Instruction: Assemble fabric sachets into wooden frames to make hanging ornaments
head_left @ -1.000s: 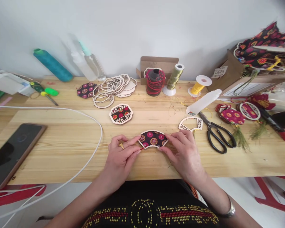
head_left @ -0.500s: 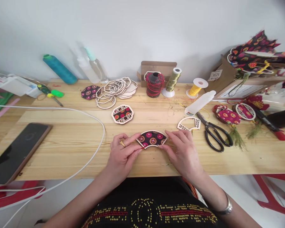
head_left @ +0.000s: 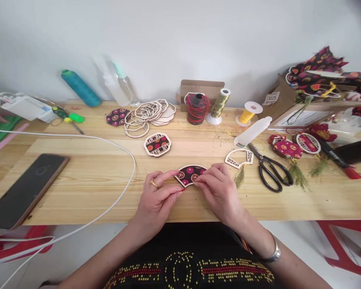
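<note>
Fan-shaped wooden piece faced in dark floral fabric (head_left: 187,175): lies on the pale pine plank desk (head_left: 93,176), centre, near the front edge. Left hand (head_left: 158,198): fingertips pinched on its left corner. Right hand (head_left: 221,190): fingers curled over its right half, gripping. Bare-wood lattice fan frame (head_left: 240,157) just to the right; black steel scissors (head_left: 269,168) beyond.

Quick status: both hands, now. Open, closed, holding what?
Left hand: closed, pinching the left end of the fan-shaped fabric piece.
Right hand: closed, pinching the right end of it.
</note>
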The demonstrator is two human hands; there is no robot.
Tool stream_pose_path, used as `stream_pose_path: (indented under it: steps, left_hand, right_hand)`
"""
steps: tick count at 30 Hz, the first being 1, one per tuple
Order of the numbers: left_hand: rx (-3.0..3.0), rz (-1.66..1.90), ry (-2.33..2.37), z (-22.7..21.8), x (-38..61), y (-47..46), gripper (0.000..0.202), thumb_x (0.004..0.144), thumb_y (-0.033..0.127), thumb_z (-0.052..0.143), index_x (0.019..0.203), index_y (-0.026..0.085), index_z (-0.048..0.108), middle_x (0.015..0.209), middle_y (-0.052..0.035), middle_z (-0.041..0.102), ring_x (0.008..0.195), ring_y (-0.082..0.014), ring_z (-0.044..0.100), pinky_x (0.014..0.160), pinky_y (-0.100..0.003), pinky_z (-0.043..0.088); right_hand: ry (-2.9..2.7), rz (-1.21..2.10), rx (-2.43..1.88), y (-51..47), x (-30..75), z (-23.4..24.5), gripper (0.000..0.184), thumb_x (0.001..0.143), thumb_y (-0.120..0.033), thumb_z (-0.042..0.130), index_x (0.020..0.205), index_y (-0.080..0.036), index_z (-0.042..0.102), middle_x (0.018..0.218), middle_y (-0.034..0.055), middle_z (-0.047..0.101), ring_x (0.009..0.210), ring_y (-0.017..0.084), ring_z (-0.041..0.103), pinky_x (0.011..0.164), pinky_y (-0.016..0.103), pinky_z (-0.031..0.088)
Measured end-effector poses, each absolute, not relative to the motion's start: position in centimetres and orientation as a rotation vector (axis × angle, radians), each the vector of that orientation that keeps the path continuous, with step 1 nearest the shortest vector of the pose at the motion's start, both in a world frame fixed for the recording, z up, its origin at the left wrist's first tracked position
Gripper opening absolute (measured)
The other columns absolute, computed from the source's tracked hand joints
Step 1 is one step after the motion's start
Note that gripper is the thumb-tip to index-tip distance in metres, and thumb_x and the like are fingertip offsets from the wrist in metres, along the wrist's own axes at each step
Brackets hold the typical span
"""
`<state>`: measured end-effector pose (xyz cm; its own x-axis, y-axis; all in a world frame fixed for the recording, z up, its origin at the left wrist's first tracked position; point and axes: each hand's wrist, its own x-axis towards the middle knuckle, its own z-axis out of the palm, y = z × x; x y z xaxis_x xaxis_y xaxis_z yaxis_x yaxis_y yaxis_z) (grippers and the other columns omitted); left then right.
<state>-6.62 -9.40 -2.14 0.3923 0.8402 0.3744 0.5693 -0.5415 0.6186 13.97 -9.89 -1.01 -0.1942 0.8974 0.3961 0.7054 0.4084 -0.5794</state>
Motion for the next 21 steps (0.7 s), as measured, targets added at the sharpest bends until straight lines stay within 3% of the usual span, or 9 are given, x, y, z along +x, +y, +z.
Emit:
stream_pose_path:
  steps: [3, 8, 13, 16, 21]
  left_hand:
    - [2.239, 0.972, 1.23, -2.2, -6.8, -9.4, 0.023, 0.088, 0.01, 0.055, 0.097, 0.027, 0.069, 0.128, -0.004, 0.06, 0.113, -0.0212, 0.052, 0.099, -0.048, 0.04]
    - [2.203, 1.017, 1.218, -2.1, -7.2, -9.1, 0.021, 0.088, 0.011, 0.056, 0.096, 0.025, 0.069, 0.129, -0.0047, 0.059, 0.115, -0.0206, 0.053, 0.099, -0.045, 0.043]
    - [2.103, 1.01, 1.239, -2.1, -7.3, -9.1, 0.018, 0.088, 0.015, 0.056, 0.095, 0.025, 0.07, 0.129, -0.0042, 0.059, 0.115, -0.0192, 0.057, 0.096, -0.038, 0.048]
    - [1.968, 0.984, 1.306, -1.9, -7.3, -9.4, 0.014, 0.087, 0.023, 0.059, 0.093, 0.026, 0.071, 0.133, -0.0043, 0.058, 0.114, -0.0209, 0.059, 0.093, -0.039, 0.051]
    - [1.543, 0.88, 1.304, -0.6, -7.6, -9.5, 0.013, 0.082, 0.034, 0.066, 0.084, 0.024, 0.074, 0.138, -0.0095, 0.056, 0.116, -0.0286, 0.061, 0.09, -0.046, 0.053]
  right_hand:
    - [-2.06, 0.493, -1.238, -11.2, 14.8, 0.5, 0.016, 0.09, -0.017, 0.052, 0.08, -0.022, 0.063, 0.079, 0.0033, 0.063, 0.087, 0.02, 0.051, 0.08, 0.039, 0.046]
    - [-2.321, 0.737, -1.108, -13.3, 16.8, 2.2, 0.031, 0.09, -0.024, 0.052, 0.059, -0.024, 0.051, 0.061, -0.0009, 0.052, 0.073, 0.017, 0.05, 0.068, 0.033, 0.045]
    - [-2.204, 0.736, -1.364, -13.8, 18.9, 1.2, 0.018, 0.091, -0.011, 0.042, 0.089, -0.022, 0.057, 0.091, 0.0047, 0.061, 0.087, 0.017, 0.055, 0.075, 0.033, 0.049]
    - [-2.055, 0.565, -1.469, -13.3, 19.3, 0.0, 0.014, 0.088, -0.013, 0.05, 0.099, -0.02, 0.055, 0.093, 0.0063, 0.061, 0.088, 0.019, 0.057, 0.075, 0.034, 0.051]
    - [-2.051, 0.344, -1.512, -11.6, 18.3, -0.9, 0.035, 0.084, -0.022, 0.063, 0.117, -0.016, 0.053, 0.108, 0.0109, 0.063, 0.105, 0.026, 0.054, 0.09, 0.044, 0.048]
